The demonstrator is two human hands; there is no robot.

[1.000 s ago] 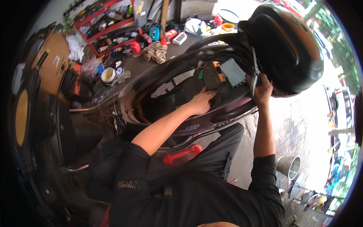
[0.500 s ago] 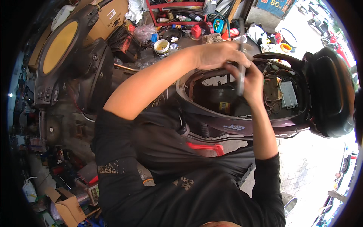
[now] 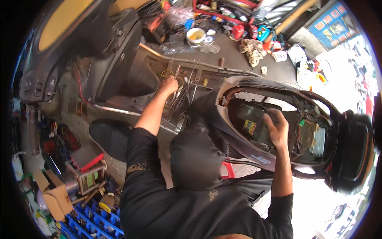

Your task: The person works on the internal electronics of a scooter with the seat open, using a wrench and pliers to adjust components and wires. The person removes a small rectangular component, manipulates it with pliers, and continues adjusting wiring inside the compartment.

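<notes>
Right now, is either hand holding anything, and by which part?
Left hand: among the loose wires; whether it grips any cannot be told. Right hand: blurred over the scooter's open compartment, with nothing visibly held.

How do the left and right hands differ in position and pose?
The left hand is at loose wires on the scooter footboard; the right hand is over the open under-seat compartment. The left hand's fingers look bunched; the right hand's fingers stand apart. Both hands are bare.
</notes>
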